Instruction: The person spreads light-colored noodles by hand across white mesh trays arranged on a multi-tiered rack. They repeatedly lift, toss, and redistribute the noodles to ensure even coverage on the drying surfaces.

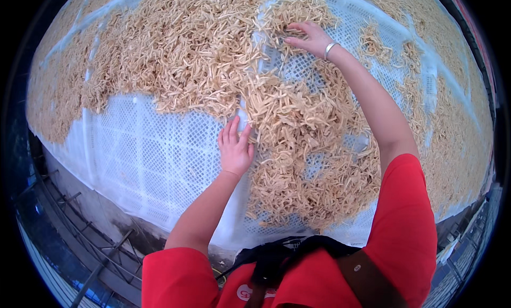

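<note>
Pale strips spread over white perforated panels, both hands at the heap.
The white perforated panels (154,154) fill most of the view, their near edge curving above dark metal bars (104,257) at lower left; the widest open room is the bare mesh left of the left hand, with smaller gaps below and right of the right hand. Across the panels lie the tan strips (197,58), thin, curled and dry-looking, massed thickly beyond the left hand and between the arms, sparser to the right. The left hand (236,149) has its fingers spread, tips at the heap's edge, nothing visibly gripped; the right hand (313,40), thumb and fingers parted around a gap, reaches a far clump, wearing a silver bracelet (329,51).
</note>
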The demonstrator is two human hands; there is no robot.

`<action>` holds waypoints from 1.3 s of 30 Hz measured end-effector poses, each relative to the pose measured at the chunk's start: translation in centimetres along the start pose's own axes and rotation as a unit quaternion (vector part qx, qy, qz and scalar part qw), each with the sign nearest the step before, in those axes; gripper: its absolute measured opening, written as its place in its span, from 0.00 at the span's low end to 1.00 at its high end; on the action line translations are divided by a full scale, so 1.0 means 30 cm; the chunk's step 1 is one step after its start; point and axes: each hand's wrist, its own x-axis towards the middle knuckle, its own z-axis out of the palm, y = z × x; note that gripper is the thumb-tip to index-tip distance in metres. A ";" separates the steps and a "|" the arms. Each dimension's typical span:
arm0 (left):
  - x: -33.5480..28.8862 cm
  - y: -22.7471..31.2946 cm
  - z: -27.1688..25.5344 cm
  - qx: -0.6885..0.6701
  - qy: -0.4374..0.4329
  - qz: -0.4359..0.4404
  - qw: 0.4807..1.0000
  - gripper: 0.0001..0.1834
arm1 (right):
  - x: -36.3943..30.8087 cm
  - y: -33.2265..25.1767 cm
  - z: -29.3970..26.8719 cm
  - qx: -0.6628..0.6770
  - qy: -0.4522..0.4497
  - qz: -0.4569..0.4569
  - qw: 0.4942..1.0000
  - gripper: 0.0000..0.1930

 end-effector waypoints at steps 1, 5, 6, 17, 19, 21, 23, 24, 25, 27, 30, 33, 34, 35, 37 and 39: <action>0.005 -0.002 -0.003 0.007 0.000 0.006 1.000 0.30 | 0.098 0.054 0.004 -0.071 0.105 0.039 0.991 0.39; -0.003 -0.012 0.027 0.024 0.006 0.011 1.000 0.30 | 0.178 0.012 0.158 -0.226 0.050 0.155 0.960 0.44; -0.006 -0.008 0.032 0.021 0.003 0.009 1.000 0.30 | 0.156 0.000 0.181 -0.243 0.020 0.093 0.965 0.43; -0.020 -0.013 0.058 0.057 0.021 0.037 0.997 0.29 | -0.690 -0.194 0.289 -0.167 -0.109 0.119 0.973 0.47; -0.016 -0.008 0.067 0.058 0.021 0.052 0.997 0.30 | -0.789 -0.072 0.309 -0.092 -0.029 0.117 0.988 0.46; -0.025 -0.020 0.068 0.067 0.026 0.051 0.996 0.31 | -0.914 0.058 0.271 -0.047 0.087 0.218 0.971 0.43; -0.035 -0.019 0.053 0.075 0.016 0.041 0.996 0.32 | -1.083 0.122 0.220 -0.177 0.204 0.261 0.927 0.42; -0.032 -0.011 0.047 0.076 0.011 0.040 0.996 0.33 | -1.206 0.147 0.216 -0.189 0.188 0.306 0.914 0.42; -0.031 -0.005 0.046 0.078 0.009 0.043 0.996 0.33 | -1.344 0.166 0.225 -0.201 0.172 0.350 0.898 0.41; -0.031 -0.002 0.047 0.082 0.009 0.047 0.995 0.35 | -1.594 0.170 0.239 -0.203 0.016 0.384 0.901 0.37; -0.038 0.009 0.041 0.101 -0.004 0.033 0.994 0.37 | -1.862 0.122 0.271 -0.109 0.050 0.458 0.881 0.29; -0.027 0.006 0.060 0.121 -0.030 0.025 0.992 0.37 | -2.190 0.148 0.318 -0.007 0.027 0.626 0.779 0.28; -0.031 -0.003 0.045 0.136 -0.048 0.016 0.989 0.37 | -2.221 0.109 0.289 -0.016 -0.007 0.643 0.766 0.29; -0.031 -0.009 0.030 0.150 -0.065 0.008 0.987 0.37 | -2.236 0.079 0.244 -0.025 -0.038 0.661 0.749 0.30; -0.016 0.040 -0.002 0.174 -0.116 0.000 0.978 0.38 | -2.297 0.144 0.217 -0.077 0.028 0.612 0.786 0.31; -0.011 0.138 -0.061 0.240 -0.181 -0.036 0.953 0.37 | -2.298 0.241 0.176 -0.097 0.097 0.561 0.816 0.32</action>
